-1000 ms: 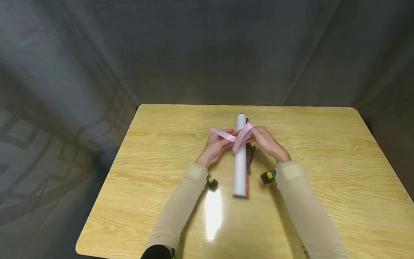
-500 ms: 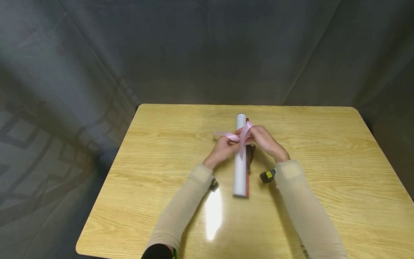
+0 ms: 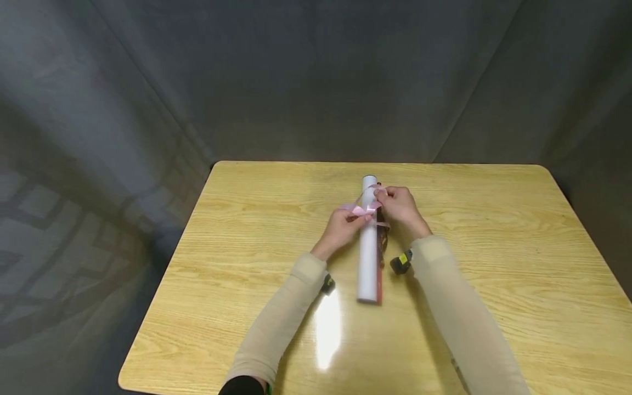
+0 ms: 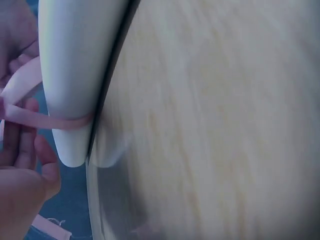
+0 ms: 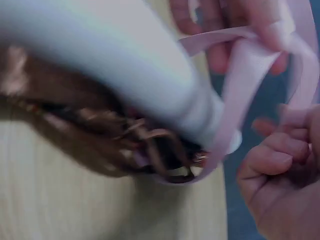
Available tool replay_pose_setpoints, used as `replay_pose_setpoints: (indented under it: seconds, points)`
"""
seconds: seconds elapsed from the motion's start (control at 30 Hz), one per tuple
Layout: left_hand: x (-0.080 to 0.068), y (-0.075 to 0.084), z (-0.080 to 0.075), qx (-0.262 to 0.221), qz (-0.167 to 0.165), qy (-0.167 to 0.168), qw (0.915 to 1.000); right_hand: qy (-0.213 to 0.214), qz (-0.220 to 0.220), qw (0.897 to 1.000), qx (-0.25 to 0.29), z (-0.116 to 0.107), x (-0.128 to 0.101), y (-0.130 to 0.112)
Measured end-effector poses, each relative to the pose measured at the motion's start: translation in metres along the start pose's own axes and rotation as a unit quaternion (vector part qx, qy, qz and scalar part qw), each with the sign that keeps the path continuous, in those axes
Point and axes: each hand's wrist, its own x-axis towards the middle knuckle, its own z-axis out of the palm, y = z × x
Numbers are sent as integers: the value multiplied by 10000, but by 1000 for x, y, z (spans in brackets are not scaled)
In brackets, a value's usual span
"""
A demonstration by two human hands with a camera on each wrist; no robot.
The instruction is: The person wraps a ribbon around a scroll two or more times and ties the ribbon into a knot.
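A: Change over the last second?

B: Left hand [image 3: 342,227] has shifted rightward to the white tube [image 3: 367,263]. Pink ribbon [image 3: 357,210] juts less far left and now bends into a loop.

A: Grip?

B: Both narrow. Left pinches ribbon; right hand [image 3: 401,206] pinches another stretch.

A: Tube position?

B: Lengthwise on the table [image 3: 222,247], far end near the middle of the far edge. Brown bundle [image 3: 383,241] just beside it, towards the right edge.

A: Meaning?

B: Judgement: ribbon work is midway; a band passes round the tube, strands look loose. Knot: cannot tell.
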Motion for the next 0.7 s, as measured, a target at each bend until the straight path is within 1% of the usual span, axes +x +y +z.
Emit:
replay_pose_setpoints:
  seconds: [0.1, 0.2, 0.27, 0.33, 0.4, 0.47, 0.53, 0.63, 0.7]
  points:
    - [-1, 0, -3, -8, 184, -11, 9998, -107, 181, 9993, -299, 6, 1, 8]
    - [0, -1, -5, -10, 388, 45, 9992, -111, 135, 9996, -235, 12, -2, 12]
    - [1, -2, -5, -83, 468, 98, 9988, -67, -41, 9997, -223, 15, -4, 12]
    - [2, -3, -6, -194, 528, 125, 9983, -82, -372, 9986, -359, 15, -6, 13]
    - [3, -4, -6, -292, 550, 130, 9980, -214, -676, 9963, -482, 15, -8, 14]
    - [4, -5, -6, -324, 553, 155, 9978, -478, -845, 9940, -507, 14, -11, 15]
    - [6, -5, -6, -238, 445, 228, 9985, -820, -809, 9926, -383, 12, -14, 16]
    - [7, -7, -7, -212, 143, 284, 9993, -1269, -428, 9910, 19, 7, -18, 19]
    - [8, -7, -9, -214, -46, 281, 9994, -1529, -401, 9874, 74, 5, -20, 22]
